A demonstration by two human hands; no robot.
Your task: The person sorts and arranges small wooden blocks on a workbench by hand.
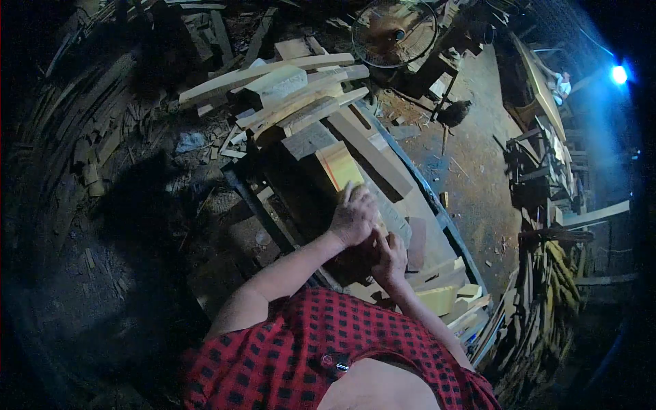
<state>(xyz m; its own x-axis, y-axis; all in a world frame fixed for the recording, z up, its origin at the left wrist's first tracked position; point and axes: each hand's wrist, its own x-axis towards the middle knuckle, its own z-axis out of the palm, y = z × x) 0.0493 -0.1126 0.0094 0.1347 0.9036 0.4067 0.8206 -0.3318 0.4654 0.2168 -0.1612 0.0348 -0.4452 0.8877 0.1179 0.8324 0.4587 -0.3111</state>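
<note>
A pale yellow wood piece [339, 165] with a red-orange line along it lies on a larger dark block on the workbench [444, 220]. My left hand [354, 213] is on its near end, with the fingers bent over the wood. Close by on the right, my right hand [390, 257] has its fingers bent at the near edge of the work, thumb side up. What lies beneath both palms is hidden. A grey-brown board [369, 156] lies beyond the yellow piece, to its right.
Curved planks [273, 78] are stacked at the bench's far end. Offcuts [437, 299] lie near its right front. A round fan [394, 34] stands beyond. Wood piles flank both sides. Another person [562, 87] is at the far right, near a bright lamp.
</note>
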